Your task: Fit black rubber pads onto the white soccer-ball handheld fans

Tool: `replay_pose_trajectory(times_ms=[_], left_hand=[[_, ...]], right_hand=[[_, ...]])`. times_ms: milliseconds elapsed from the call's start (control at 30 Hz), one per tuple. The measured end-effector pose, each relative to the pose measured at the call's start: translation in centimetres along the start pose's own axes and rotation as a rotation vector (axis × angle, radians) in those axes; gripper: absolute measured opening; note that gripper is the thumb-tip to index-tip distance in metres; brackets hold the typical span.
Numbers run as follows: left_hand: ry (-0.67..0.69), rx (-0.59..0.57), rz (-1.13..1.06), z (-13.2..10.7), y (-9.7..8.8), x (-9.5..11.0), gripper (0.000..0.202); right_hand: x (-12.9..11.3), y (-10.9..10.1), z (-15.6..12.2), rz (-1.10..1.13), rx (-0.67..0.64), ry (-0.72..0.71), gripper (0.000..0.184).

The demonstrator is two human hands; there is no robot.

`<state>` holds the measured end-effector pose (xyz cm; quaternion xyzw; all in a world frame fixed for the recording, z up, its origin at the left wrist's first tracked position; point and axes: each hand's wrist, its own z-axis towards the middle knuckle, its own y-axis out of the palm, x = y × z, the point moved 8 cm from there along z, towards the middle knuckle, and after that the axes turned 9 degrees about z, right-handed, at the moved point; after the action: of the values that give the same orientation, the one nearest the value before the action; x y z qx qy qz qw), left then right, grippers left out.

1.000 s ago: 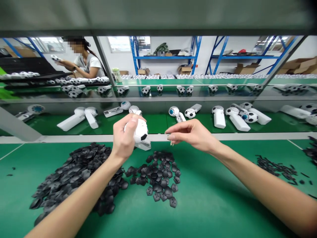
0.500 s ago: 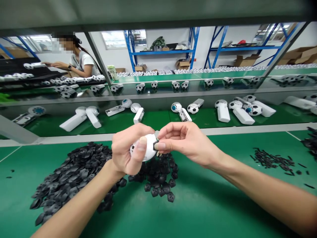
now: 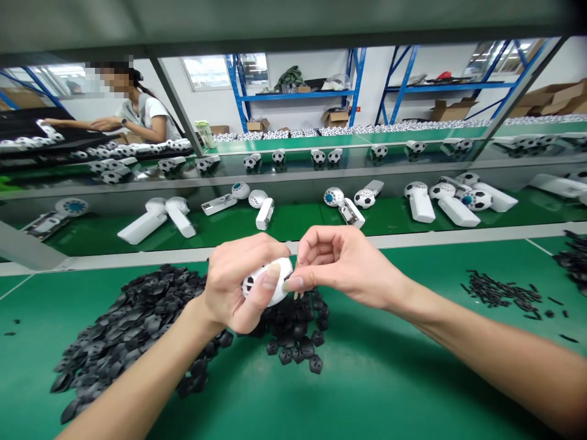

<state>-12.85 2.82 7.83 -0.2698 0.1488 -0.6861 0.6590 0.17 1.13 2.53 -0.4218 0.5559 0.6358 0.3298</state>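
My left hand (image 3: 241, 284) is wrapped round a white ball-shaped shell (image 3: 279, 296) with a few black patches, its thumb lying across the front. Against the shell's right side, the thumb and fingers of my right hand (image 3: 337, 263) pinch a small black pentagon piece (image 3: 288, 275); only its dark edge shows beside the thumb tip. Both hands are above the green table, over a small pile of black pentagon pieces (image 3: 298, 333). A larger heap of the same pieces (image 3: 132, 330) spreads to the left, partly behind my left forearm.
Thin black strips (image 3: 499, 290) lie on the right, with another dark pile (image 3: 571, 260) at the edge. Beyond a pale rail (image 3: 389, 240), white handled units with football-patterned heads (image 3: 365, 198) lie on a green belt. A co-worker (image 3: 142, 116) is at the far left.
My right thumb has pressed closer to the shell, and less of the black piece shows. The shell has tilted slightly in my left hand. The units on the belt have shifted a little right.
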Motion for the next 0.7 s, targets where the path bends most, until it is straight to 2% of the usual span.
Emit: replay_pose_trajectory(times_ms=[333, 533, 700], left_hand=[[0.028, -0.102, 0.052, 0.6, -0.1, 1.2, 0.014], [-0.048, -0.206, 0.015, 1.0, 0.3, 2.1, 0.017], [-0.201, -0.199, -0.101, 1.0, 0.4, 1.9, 0.022]], right_hand=[[0.3, 0.1, -0.4, -0.084, 0.041, 0.038, 0.052], [0.8, 0.5, -1.4, -0.106, -0.021, 0.116, 0.057], [0.1, 1.1, -1.9, -0.162, -0.059, 0.063, 0.054]])
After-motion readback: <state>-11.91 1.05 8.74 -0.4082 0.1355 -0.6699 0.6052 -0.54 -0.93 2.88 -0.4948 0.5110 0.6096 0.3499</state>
